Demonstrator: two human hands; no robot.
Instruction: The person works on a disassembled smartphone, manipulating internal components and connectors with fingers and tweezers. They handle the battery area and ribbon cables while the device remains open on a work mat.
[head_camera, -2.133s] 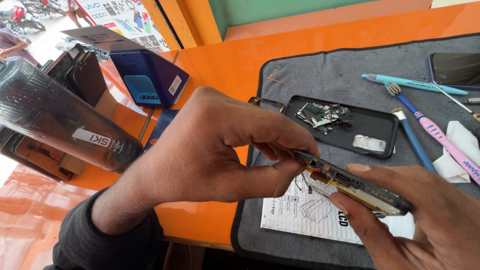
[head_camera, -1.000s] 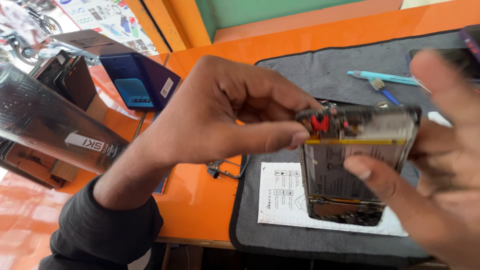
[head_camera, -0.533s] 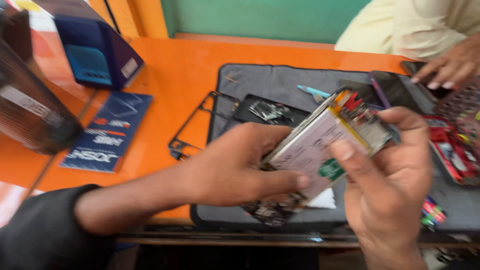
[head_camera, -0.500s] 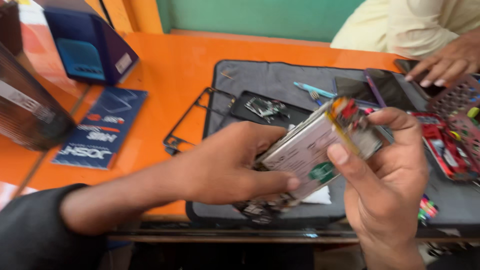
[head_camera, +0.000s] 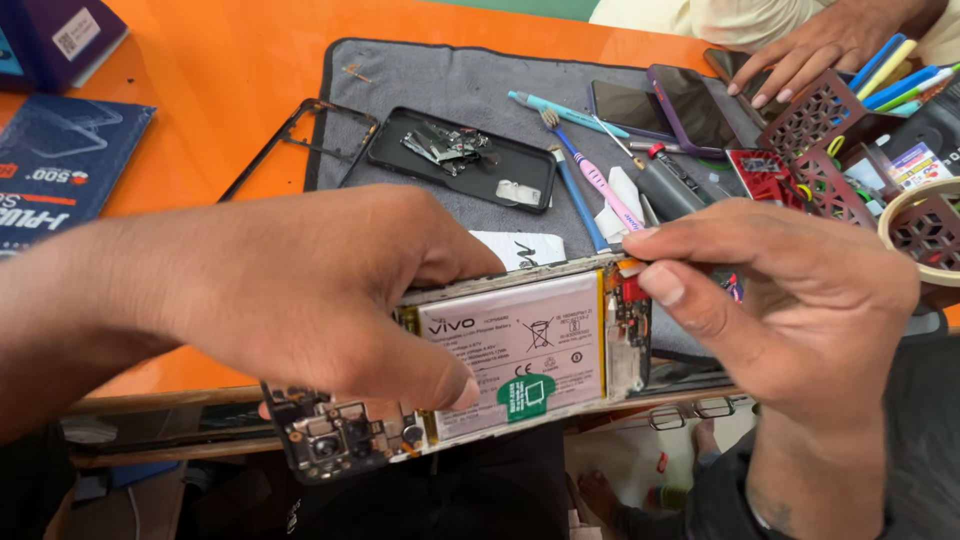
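An opened smartphone with its back off, showing a silver battery and circuit boards, is held level over the table's front edge. My left hand grips its left half, thumb pressed on the battery. My right hand pinches the phone's right end, thumb and forefinger at the small board beside the battery. The camera end of the phone sticks out below my left hand.
A grey mat on the orange table carries a black tray of small parts, a bare phone frame, a toothbrush, pens, two dark phones and red-brown organisers. Another person's hand rests at the back right. Blue boxes lie left.
The phone has dropped from a tilted hold to lying level in front of me. My view has moved closer and further right. My right fingers have shifted to its right end.
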